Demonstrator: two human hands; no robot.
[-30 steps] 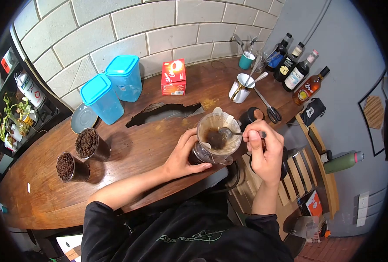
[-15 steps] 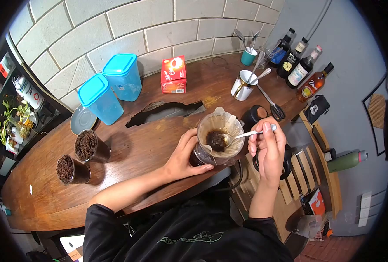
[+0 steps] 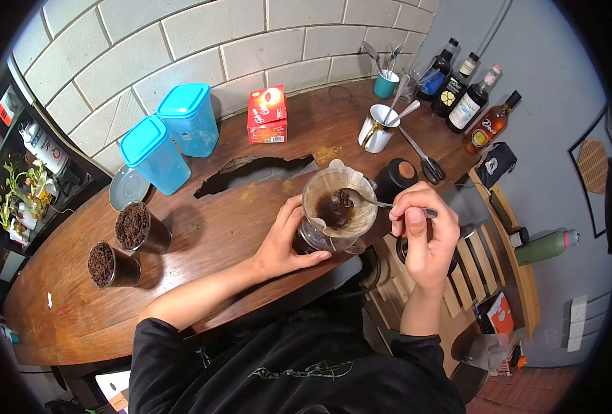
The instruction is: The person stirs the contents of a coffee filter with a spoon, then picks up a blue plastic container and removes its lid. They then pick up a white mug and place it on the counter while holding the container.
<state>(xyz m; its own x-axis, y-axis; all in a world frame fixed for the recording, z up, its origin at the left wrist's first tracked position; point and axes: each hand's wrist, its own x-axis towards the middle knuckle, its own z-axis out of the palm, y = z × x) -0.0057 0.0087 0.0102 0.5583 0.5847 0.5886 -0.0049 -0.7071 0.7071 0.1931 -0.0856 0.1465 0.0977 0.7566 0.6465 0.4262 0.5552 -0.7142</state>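
My left hand [image 3: 283, 239] is wrapped round the side of a glass server [image 3: 311, 238] near the table's front edge. On top of the server sits a dripper lined with a paper filter [image 3: 364, 219], with wet dark coffee grounds [image 3: 335, 212] inside. My right hand [image 3: 426, 231], to the right of the dripper, pinches the handle of a metal spoon [image 3: 375, 202]. The spoon's bowl is over the filter with dark grounds on it.
Two glasses of dark grounds [image 3: 133, 226] [image 3: 102, 264] stand left. Behind are two blue-lidded containers [image 3: 164, 172] [image 3: 199, 134], a red box [image 3: 268, 117] and a hole in the tabletop [image 3: 257, 172]. A mug [image 3: 375, 134], scissors [image 3: 430, 168] and several bottles [image 3: 468, 110] are right.
The spoon has turned and lifted a little, and grounds now show on its bowl. My right hand has rotated around the handle. My left hand still holds the server; the view has shifted slightly.
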